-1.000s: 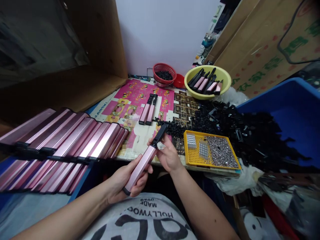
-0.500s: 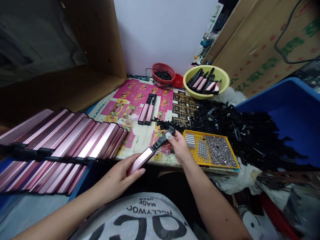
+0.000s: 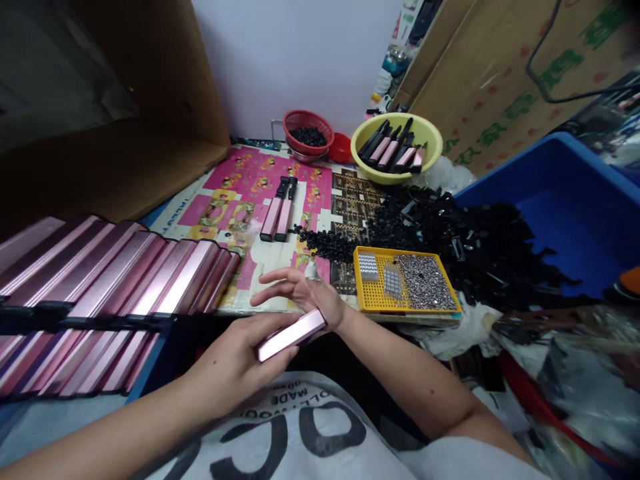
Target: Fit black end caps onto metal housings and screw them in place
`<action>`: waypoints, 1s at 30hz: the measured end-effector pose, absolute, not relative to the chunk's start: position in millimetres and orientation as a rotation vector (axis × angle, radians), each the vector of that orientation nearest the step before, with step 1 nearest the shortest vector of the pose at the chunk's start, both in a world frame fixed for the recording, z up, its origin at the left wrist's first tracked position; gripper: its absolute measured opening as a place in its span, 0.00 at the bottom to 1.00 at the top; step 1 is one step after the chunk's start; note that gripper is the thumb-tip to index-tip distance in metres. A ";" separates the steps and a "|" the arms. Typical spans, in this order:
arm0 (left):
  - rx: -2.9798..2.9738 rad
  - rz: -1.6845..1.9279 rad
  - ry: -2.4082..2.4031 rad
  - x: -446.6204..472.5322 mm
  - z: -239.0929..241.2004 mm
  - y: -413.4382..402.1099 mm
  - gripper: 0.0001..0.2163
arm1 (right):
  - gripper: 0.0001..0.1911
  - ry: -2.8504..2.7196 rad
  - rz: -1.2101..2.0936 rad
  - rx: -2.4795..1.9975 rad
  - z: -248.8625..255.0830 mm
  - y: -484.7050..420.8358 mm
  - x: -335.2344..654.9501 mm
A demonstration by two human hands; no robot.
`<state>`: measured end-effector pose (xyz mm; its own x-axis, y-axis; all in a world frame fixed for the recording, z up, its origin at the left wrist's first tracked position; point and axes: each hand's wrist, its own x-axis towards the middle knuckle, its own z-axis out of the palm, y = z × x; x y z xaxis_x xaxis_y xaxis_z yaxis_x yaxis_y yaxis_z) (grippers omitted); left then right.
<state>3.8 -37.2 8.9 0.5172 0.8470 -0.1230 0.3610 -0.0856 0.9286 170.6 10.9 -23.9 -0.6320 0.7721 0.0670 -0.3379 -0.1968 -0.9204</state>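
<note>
My left hand (image 3: 250,357) grips a pink metallic casing (image 3: 293,335) shaped like a long rectangular bar, held low in front of my shirt. My right hand (image 3: 305,293) is just beyond the casing's far end, fingers stretched out and apart, with a white wrap on one digit. The wrist lies close to the bar's end; I cannot tell whether they touch. No black jointed end shows on the casing now. On the table behind lie two pink-and-black pieces (image 3: 278,210) of similar make, side by side.
Stacked pink casings (image 3: 115,270) fill the left side. A yellow tray (image 3: 370,303) of small metal parts sits right, beside a heap of black parts (image 3: 440,223) and a blue bin (image 3: 565,173). Behind are a yellow bowl (image 3: 365,170) and red basket (image 3: 325,123).
My right hand has let go of the black jointed end and opened. The casing has turned flatter and lower in my left hand, its black end no longer visible. The view has shifted slightly.
</note>
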 end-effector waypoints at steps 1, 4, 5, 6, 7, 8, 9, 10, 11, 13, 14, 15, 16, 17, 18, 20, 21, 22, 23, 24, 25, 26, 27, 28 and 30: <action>1.698 0.550 1.039 6.3 8.7 -36.8 0.18 | 0.39 -1.273 1.941 -0.501 -24.7 8.1 163.1; 1.710 0.528 1.051 5.6 11.6 -33.7 0.14 | 0.34 -1.131 1.718 -0.585 -26.6 8.1 155.8; 1.705 0.543 1.074 1.3 14.5 -31.1 0.12 | 0.32 -1.104 1.593 -0.643 -28.3 10.1 156.8; 1.718 0.574 1.127 -6.0 18.5 -27.4 0.10 | 0.31 -1.098 1.472 -0.697 -31.2 12.7 158.8; 1.760 0.606 1.213 -16.6 23.4 -22.5 0.09 | 0.29 -1.117 1.369 -0.749 -35.7 15.7 161.5; 1.834 0.648 1.331 -30.4 29.2 -16.7 0.08 | 0.28 -1.150 1.286 -0.800 -41.7 18.8 164.9; 1.936 0.693 1.469 -46.9 35.4 -10.1 0.09 | 0.26 -1.180 1.221 -0.855 -49.1 21.7 168.6; 2.056 0.703 1.612 -64.8 41.6 -3.0 0.09 | 0.23 -1.194 1.168 -0.913 -57.3 24.3 172.6; 2.179 0.713 1.742 -82.6 47.3 4.7 0.10 | 0.21 -1.192 1.122 -0.973 -65.9 26.4 176.8; 2.345 0.514 1.954 -110.7 56.1 21.9 0.13 | 0.17 -1.187 1.031 -1.081 -81.7 28.7 184.3; 2.387 0.381 2.011 -117.9 59.2 31.7 0.15 | 0.16 -1.216 0.978 -1.120 -88.0 29.1 187.2; 2.410 0.263 2.023 -119.1 61.6 42.2 0.18 | 0.15 -1.276 0.920 -1.146 -92.7 29.1 189.4; 2.422 0.206 1.994 -114.4 63.5 53.6 0.20 | 0.14 -1.354 0.854 -1.161 -95.9 29.0 190.8; 2.418 0.205 1.933 -104.0 64.9 65.9 0.23 | 0.12 -1.439 0.786 -1.163 -97.6 28.8 191.4; 2.403 0.228 1.859 -89.0 65.3 79.3 0.23 | 0.11 -1.521 0.725 -1.155 -98.2 28.5 191.6; 2.274 0.211 1.744 -51.0 62.3 109.1 0.21 | 0.11 -1.635 0.633 -1.126 -97.2 28.1 191.4; 2.225 0.153 1.729 -31.2 58.2 124.8 0.21 | 0.12 -1.660 0.606 -1.121 -96.4 28.0 191.3; 2.177 0.099 1.740 -12.6 52.5 140.2 0.20 | 0.13 -1.668 0.594 -1.127 -95.7 28.2 191.5; 2.104 0.036 1.783 3.8 45.5 154.3 0.18 | 0.13 -1.666 0.590 -1.141 -95.2 28.6 191.9; 2.052 -0.008 1.801 17.3 37.9 166.4 0.15 | 0.14 -1.664 0.588 -1.160 -95.1 29.1 192.5; 1.995 -0.048 1.814 27.6 30.4 176.1 0.13 | 0.13 -1.664 0.584 -1.181 -95.4 29.9 193.1; 1.943 -0.074 1.818 34.8 23.9 183.1 0.12 | 0.13 -1.667 0.577 -1.199 -96.0 30.7 193.7; 1.901 -0.083 1.811 38.9 19.3 187.8 0.13 | 0.12 -1.670 0.568 -1.213 -96.8 31.6 194.3; 1.864 -0.077 1.805 40.2 17.3 190.4 0.14 | 0.12 -1.671 0.560 -1.227 -97.7 32.5 194.7; 1.817 -0.014 1.798 36.1 22.4 190.2 0.19 | 0.12 -1.669 0.555 -1.259 -98.8 33.5 195.1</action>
